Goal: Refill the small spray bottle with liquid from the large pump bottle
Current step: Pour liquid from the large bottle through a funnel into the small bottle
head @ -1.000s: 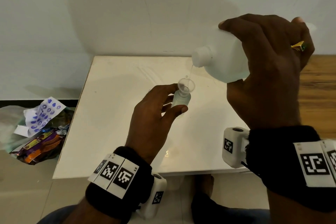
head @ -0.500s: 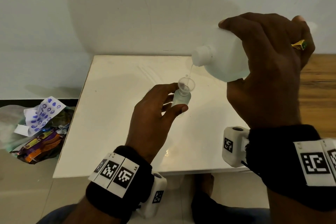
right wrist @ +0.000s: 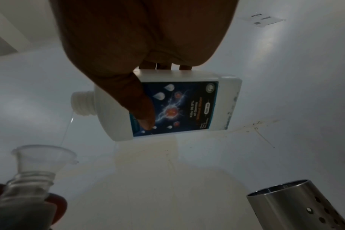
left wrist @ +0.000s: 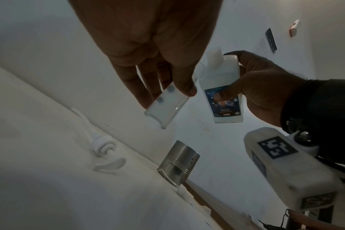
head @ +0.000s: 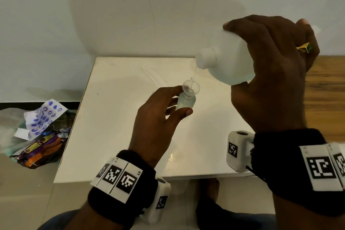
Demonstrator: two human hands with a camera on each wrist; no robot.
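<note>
Pouring sanitizer through a funnel

The right hand (head: 270, 73) grips the tipped large pump bottle (right wrist: 177, 107), its pump off, so a thin stream drops into the clear funnel (head: 190, 87). The left hand (head: 158, 117) pinches the small spray bottle (head: 185, 102) upright above the white table (head: 112, 136), steadying the narrow neck.

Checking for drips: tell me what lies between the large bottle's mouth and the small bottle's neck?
A thin stream of liquid falls from the large bottle into a clear funnel seated in the small bottle; clearest in the right wrist view.
</note>
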